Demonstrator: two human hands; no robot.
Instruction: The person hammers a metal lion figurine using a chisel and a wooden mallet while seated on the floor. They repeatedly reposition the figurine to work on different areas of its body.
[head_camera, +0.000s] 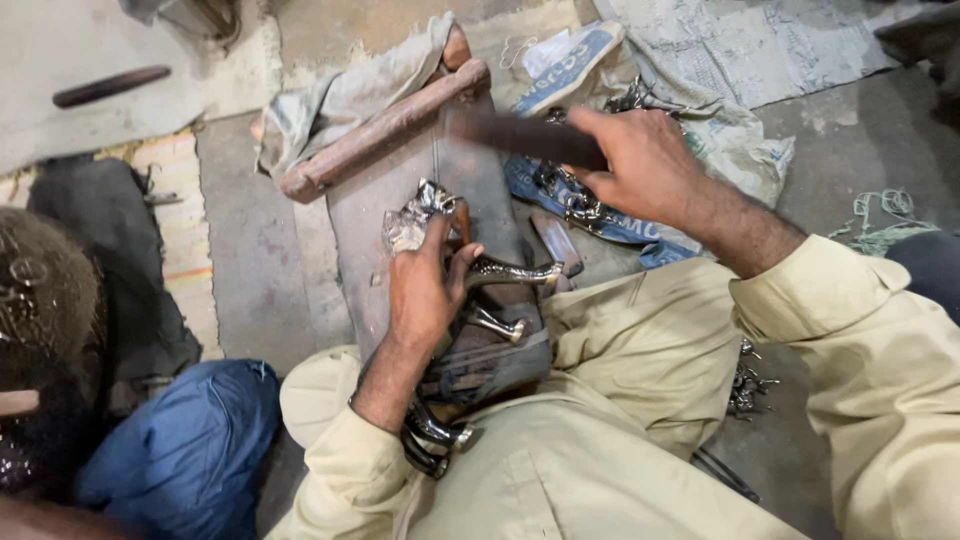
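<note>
One shiny metal casting is lying on the worn wooden block — the left hand is pressing it down, fingers wrapped around it. The right hand is gripping one dark file above. Two chrome pieces are resting at the lap — more castings are lying on sacks.

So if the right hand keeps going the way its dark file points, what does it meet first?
Probably the wooden bar across the top of the board; the right hand aims its file left toward it, though their heights are unclear.
</note>
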